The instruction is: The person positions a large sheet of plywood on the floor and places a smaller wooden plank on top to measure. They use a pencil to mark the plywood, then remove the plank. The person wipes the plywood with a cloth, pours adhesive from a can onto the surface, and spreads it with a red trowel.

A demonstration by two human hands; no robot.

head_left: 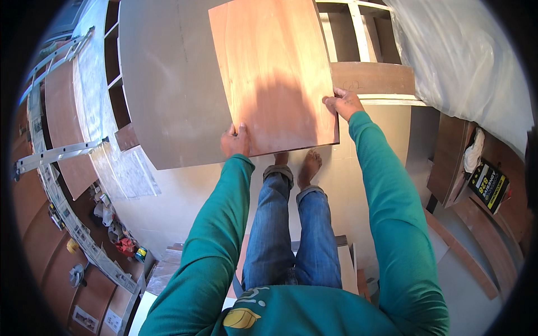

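A reddish-brown plywood panel (269,61) is held in front of me by both hands, with the shadow of a head falling across it. My left hand (235,140) grips its near left corner, thumb on the top face. On the right edge, near the near right corner, my right hand (343,103) is closed with the thumb on top. The fingers under the panel are hidden. Beneath and to the left lies a larger grey board (162,84), partly covered by the plywood panel.
An aluminium ladder (61,154) stands at the left. A wooden frame with compartments (358,31) is at the far right, beside plastic sheeting (465,50). A black and yellow can (488,185) sits at the right. My bare feet (310,167) are on the floor below the panel.
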